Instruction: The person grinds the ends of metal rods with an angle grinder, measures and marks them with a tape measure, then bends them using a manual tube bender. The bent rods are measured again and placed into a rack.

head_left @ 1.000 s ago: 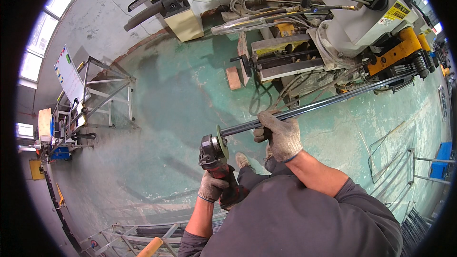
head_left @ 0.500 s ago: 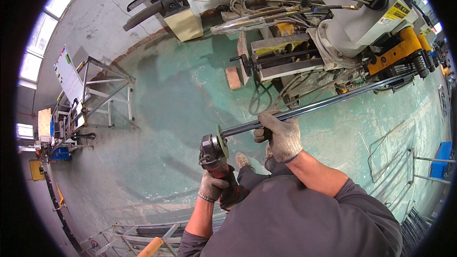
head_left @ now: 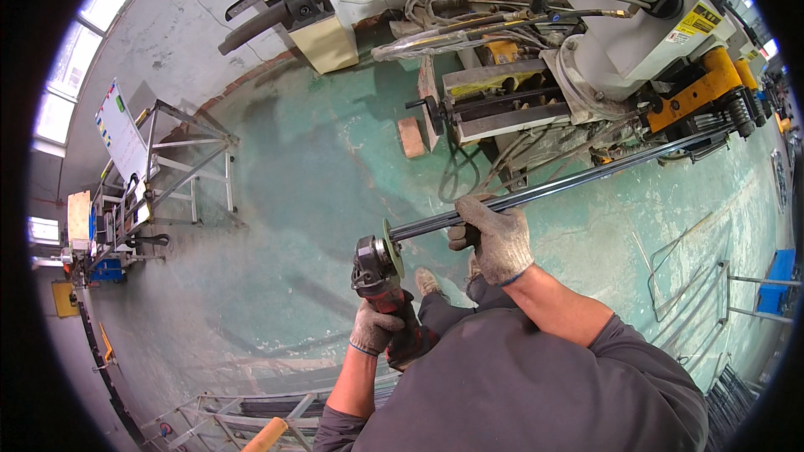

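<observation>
Hardly anything has moved: left hand [head_left: 374, 328] holds grinder [head_left: 377, 272], right hand [head_left: 500, 241] bars [head_left: 578, 182].

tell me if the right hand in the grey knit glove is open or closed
Closed: the right hand curls around the long dark metal rods.

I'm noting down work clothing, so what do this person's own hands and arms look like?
The left hand and right hand wear pale grey-beige knit gloves with thin blue cuff edges; the right fingers look darker, perhaps soiled. Plain dark grey sleeves stop short of the wrists, leaving the forearms partly bare.
</observation>
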A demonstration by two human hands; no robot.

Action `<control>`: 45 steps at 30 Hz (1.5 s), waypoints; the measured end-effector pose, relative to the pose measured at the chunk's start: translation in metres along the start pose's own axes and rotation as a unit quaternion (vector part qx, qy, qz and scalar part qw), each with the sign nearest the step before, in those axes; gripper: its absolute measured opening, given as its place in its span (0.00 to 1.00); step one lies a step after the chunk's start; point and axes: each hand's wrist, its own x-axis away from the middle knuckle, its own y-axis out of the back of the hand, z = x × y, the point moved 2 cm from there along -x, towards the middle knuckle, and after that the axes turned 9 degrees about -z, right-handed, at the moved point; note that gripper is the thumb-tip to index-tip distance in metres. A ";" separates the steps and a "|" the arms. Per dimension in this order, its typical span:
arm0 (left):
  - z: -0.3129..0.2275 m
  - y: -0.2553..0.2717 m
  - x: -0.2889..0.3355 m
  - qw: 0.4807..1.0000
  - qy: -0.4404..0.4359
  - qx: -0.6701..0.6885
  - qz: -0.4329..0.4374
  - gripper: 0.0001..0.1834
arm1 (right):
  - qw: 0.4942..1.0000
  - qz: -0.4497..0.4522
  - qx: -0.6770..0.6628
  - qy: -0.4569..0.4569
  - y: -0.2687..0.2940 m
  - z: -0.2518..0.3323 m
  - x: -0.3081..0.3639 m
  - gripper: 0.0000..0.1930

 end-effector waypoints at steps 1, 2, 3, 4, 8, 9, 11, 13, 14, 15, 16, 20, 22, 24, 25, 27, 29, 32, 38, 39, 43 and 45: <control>0.000 0.000 0.000 1.000 -0.001 0.001 0.000 0.36 | 1.000 -0.001 0.000 0.000 0.000 0.000 0.000 0.14; 0.000 0.000 0.000 1.000 -0.001 0.000 -0.003 0.36 | 1.000 -0.005 0.000 -0.003 0.000 0.000 0.000 0.14; 0.000 0.000 0.001 1.000 -0.002 0.001 -0.004 0.36 | 1.000 -0.002 -0.001 -0.001 0.000 0.000 0.000 0.14; 0.000 0.000 0.001 1.000 -0.006 0.004 0.000 0.36 | 1.000 -0.001 -0.002 -0.001 0.000 0.000 0.000 0.14; 0.001 0.001 -0.002 1.000 0.007 0.006 0.001 0.36 | 1.000 -0.006 0.000 -0.004 0.001 -0.001 0.000 0.14; 0.001 0.001 -0.002 1.000 0.011 0.014 0.003 0.36 | 1.000 -0.004 0.002 -0.005 0.001 -0.001 -0.001 0.13; 0.002 0.001 -0.003 0.999 0.020 0.034 0.005 0.36 | 1.000 -0.015 0.005 -0.015 0.000 -0.002 -0.001 0.10; 0.003 0.001 -0.003 0.998 0.034 0.058 0.012 0.36 | 1.000 -0.009 0.005 -0.008 0.000 -0.002 -0.001 0.10; 0.002 0.001 -0.003 0.998 0.030 0.051 0.006 0.36 | 1.000 -0.010 0.003 -0.011 0.000 -0.002 -0.001 0.10; 0.002 0.000 -0.003 0.999 0.027 0.045 0.005 0.36 | 1.000 -0.006 0.004 -0.007 0.000 -0.001 -0.001 0.11; 0.002 0.000 -0.002 0.999 0.025 0.039 0.003 0.36 | 1.000 -0.003 0.002 -0.006 0.000 0.000 0.000 0.13; 0.000 -0.001 -0.001 0.999 0.015 0.030 0.006 0.37 | 1.000 0.005 -0.006 -0.002 0.000 0.000 0.001 0.15; 0.000 -0.001 -0.001 1.000 0.008 0.021 -0.002 0.37 | 1.000 0.000 -0.003 -0.001 0.001 -0.001 0.001 0.14; -0.001 -0.001 -0.001 1.000 0.000 0.002 0.009 0.36 | 1.000 -0.002 -0.002 0.000 0.001 -0.002 0.000 0.14; -0.001 -0.001 -0.001 1.000 -0.003 -0.007 0.014 0.36 | 1.000 -0.002 -0.002 0.002 0.002 -0.002 0.000 0.14; 0.000 -0.001 0.000 1.000 0.016 0.004 0.023 0.36 | 1.000 -0.003 -0.003 0.001 0.002 -0.002 0.000 0.14; 0.000 0.000 0.000 1.000 0.012 -0.007 0.015 0.36 | 1.000 -0.007 -0.006 -0.002 0.002 -0.002 -0.001 0.14; 0.001 0.002 -0.001 1.000 -0.001 -0.024 -0.001 0.37 | 1.000 -0.006 -0.003 0.001 0.001 -0.001 0.000 0.15; 0.002 0.004 -0.004 0.999 0.029 0.003 0.023 0.37 | 1.000 -0.006 0.001 0.004 0.000 -0.001 0.002 0.15; 0.002 0.004 -0.004 0.999 0.027 0.001 0.023 0.37 | 1.000 -0.007 0.005 0.001 0.001 -0.001 0.001 0.13; 0.003 0.003 -0.004 0.999 0.018 -0.019 0.032 0.35 | 1.000 -0.009 0.016 -0.005 0.001 -0.003 0.000 0.11; 0.003 0.003 -0.005 0.999 0.009 -0.018 0.024 0.35 | 1.000 -0.007 0.016 -0.005 0.002 -0.004 0.000 0.10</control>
